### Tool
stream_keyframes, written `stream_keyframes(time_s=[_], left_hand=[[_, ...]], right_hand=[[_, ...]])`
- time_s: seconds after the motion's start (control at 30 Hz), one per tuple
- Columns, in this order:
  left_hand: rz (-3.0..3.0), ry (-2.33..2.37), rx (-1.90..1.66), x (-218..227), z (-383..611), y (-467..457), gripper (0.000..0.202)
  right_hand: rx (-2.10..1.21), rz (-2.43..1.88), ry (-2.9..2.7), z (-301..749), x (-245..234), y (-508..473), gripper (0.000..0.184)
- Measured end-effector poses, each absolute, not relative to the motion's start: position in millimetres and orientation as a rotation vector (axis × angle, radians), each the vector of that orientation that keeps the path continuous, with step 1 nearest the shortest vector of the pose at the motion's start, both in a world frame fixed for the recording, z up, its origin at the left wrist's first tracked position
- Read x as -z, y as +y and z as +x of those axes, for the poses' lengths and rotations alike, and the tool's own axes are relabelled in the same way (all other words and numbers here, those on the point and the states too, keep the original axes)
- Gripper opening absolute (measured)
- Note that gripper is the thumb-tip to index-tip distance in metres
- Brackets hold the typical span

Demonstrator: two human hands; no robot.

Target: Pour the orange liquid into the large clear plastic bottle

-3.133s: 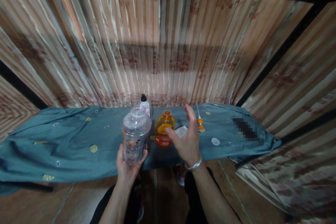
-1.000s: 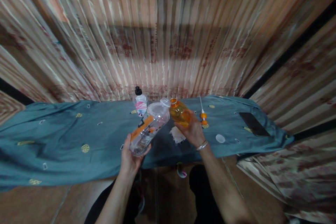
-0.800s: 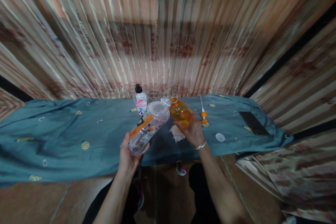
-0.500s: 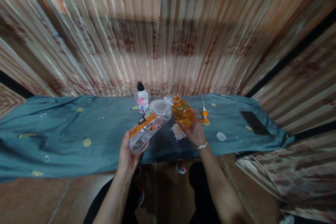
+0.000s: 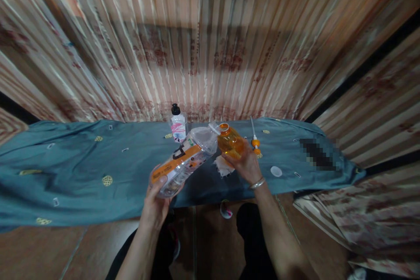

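My left hand (image 5: pixel 159 199) is closed round the lower end of a large clear plastic bottle (image 5: pixel 187 164) with an orange and white label. That bottle is tilted, its uncapped neck up and to the right. In my right hand (image 5: pixel 247 164) is a smaller orange see-through bottle (image 5: pixel 230 142), its open mouth leaning towards the clear bottle's neck. The two mouths are side by side; I cannot tell whether they touch. Below them a whitish cloth (image 5: pixel 223 167) lies on the table, partly hidden by my right hand. An orange pump top (image 5: pixel 256 144) with a long tube lies to the right.
A white and pink bottle with a black cap (image 5: pixel 177 124) stands at the back. A round white disc (image 5: pixel 276 171) lies right of my right hand, and a dark blurred-out object (image 5: pixel 317 154) farther right. The blue cloth-covered table (image 5: pixel 78 162) ends at a curtain (image 5: pixel 157 52).
The clear bottle has tipped a little flatter, its base moving left and down with my left hand. My right hand and the orange bottle have shifted slightly right and down.
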State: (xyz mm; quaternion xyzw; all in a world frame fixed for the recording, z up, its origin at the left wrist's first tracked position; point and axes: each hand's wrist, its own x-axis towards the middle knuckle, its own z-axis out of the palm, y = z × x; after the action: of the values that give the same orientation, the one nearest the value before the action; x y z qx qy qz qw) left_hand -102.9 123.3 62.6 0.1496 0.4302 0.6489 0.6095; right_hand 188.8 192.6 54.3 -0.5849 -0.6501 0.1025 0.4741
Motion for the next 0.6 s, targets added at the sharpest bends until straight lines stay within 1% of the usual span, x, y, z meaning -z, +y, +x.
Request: stream_keyframes(time_s=[0.07, 0.2, 0.37, 0.6], left_hand=[[0.368, 1.001, -1.487, -61.3, -104.3, 120.8, 0.072], [0.408, 1.018, -1.486, -62.6, -101.5, 114.8, 0.069], [0.426, 1.037, -1.466, -63.6, -96.5, 111.6, 0.072], [0.426, 1.031, -1.443, -66.4, -91.6, 106.5, 0.081]], right_hand=[[-0.236, -1.448, -1.612, 192.3, -57.3, 192.7, 0.072], [-0.187, -1.511, -1.641, 198.2, -62.6, 192.1, 0.07], [-0.224, -1.546, -1.686, 203.9, -69.7, 188.3, 0.068], [-0.271, -1.536, -1.714, 207.8, -76.4, 184.8, 0.064]])
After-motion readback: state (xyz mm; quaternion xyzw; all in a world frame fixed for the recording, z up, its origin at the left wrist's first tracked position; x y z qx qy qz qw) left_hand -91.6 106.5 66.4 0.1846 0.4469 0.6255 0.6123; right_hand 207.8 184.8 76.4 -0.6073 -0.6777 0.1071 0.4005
